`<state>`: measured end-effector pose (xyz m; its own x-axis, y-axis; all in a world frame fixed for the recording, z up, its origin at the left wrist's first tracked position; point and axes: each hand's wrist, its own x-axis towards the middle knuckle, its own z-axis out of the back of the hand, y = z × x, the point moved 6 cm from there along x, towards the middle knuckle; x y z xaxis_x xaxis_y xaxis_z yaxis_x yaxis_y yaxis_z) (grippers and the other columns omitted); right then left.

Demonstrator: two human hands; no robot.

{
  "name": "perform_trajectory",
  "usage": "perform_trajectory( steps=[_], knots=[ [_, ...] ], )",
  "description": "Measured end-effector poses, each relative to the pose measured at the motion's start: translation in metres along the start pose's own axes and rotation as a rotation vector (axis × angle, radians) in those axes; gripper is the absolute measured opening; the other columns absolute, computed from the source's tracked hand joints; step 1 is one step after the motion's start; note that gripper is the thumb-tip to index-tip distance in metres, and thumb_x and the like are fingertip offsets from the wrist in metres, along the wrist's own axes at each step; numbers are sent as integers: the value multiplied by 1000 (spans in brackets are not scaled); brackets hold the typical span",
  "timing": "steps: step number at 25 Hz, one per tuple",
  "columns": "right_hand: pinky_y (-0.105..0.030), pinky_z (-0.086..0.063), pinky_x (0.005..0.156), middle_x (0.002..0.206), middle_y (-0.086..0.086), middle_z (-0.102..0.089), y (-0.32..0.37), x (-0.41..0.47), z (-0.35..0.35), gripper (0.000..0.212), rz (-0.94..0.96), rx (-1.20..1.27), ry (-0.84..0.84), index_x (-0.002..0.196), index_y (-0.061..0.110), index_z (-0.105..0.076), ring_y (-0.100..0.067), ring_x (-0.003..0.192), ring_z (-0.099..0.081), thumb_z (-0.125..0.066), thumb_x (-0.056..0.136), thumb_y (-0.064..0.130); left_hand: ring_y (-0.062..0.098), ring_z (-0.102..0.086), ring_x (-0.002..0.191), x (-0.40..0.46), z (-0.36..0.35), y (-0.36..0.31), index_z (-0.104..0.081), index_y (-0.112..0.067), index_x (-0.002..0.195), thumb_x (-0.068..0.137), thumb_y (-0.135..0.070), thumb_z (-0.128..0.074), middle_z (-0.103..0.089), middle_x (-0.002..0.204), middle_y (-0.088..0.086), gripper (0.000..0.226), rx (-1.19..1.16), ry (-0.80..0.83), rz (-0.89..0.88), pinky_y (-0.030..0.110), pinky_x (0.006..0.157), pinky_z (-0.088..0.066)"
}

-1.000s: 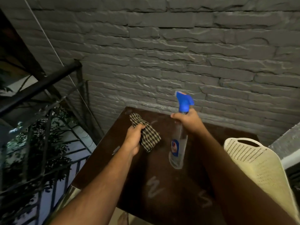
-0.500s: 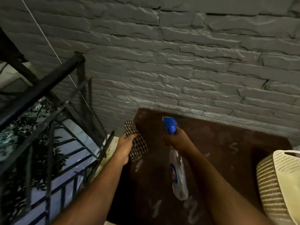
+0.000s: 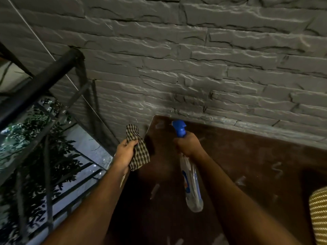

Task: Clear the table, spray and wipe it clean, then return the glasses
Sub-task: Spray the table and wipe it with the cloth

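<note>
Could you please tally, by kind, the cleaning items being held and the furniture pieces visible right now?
Spray bottle in right hand: 1
Checked cloth in left hand: 1
Brown table: 1
Woven chair: 1
Total: 4

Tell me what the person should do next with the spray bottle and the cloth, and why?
Probably squeeze the trigger. The right hand grips the spray bottle with its blue nozzle aimed at the table's far left corner, and pale smears mark the brown table. The left hand holds the checked cloth off the table's left edge, not yet touching it, ready to wipe.
</note>
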<state>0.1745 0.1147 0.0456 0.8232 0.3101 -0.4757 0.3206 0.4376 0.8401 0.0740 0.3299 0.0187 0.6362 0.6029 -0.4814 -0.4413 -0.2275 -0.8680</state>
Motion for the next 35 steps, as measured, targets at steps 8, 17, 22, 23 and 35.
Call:
perform_trajectory(
  steps=[8, 17, 22, 23, 35],
  knots=[
    [-40, -58, 77, 91, -8, -65, -11, 46, -12, 27, -41, 88, -4, 104, 21, -53, -19, 75, -63, -69, 83, 13, 24, -63, 85, 106, -50, -25, -62, -14, 99, 97, -23, -54, -65, 86, 1, 12, 319, 88, -184, 33, 72, -50],
    [-49, -57, 79, 92, -16, -69, -29, 101, -25, 20, -84, 98, -26, 96, 20, -56, -32, 73, -66, -71, 83, 22, 31, -54, 102, 194, -127, -15, -58, -8, 117, 97, -30, -50, -52, 119, 18, 31, 1001, 20, -484, 39, 85, -42],
    [-55, -57, 83, 85, -12, -69, -42, 107, -13, 15, -125, 81, -101, 92, 20, -57, -29, 74, -66, -69, 83, 22, 35, -47, 120, 210, -127, -1, -55, -8, 117, 99, -37, -44, -50, 128, 19, 36, 1061, 52, -497, 43, 97, -40],
    [-53, -56, 82, 85, -13, -68, -43, 108, -12, 17, -130, 93, -87, 95, 18, -58, -27, 73, -64, -70, 84, 22, 35, -45, 123, 211, -131, 2, -55, -8, 119, 100, -39, -43, -48, 131, 18, 39, 1070, 73, -501, 45, 99, -39],
    [-35, -49, 58, 62, 1, -61, -49, 110, -32, 35, -133, 306, 22, 100, 9, -60, -18, 54, -58, -75, 72, 23, 35, -53, 106, 204, -116, 25, -64, -12, 118, 93, -32, -55, -61, 116, 15, 34, 1169, 28, -686, 41, 91, -41]
  ],
)
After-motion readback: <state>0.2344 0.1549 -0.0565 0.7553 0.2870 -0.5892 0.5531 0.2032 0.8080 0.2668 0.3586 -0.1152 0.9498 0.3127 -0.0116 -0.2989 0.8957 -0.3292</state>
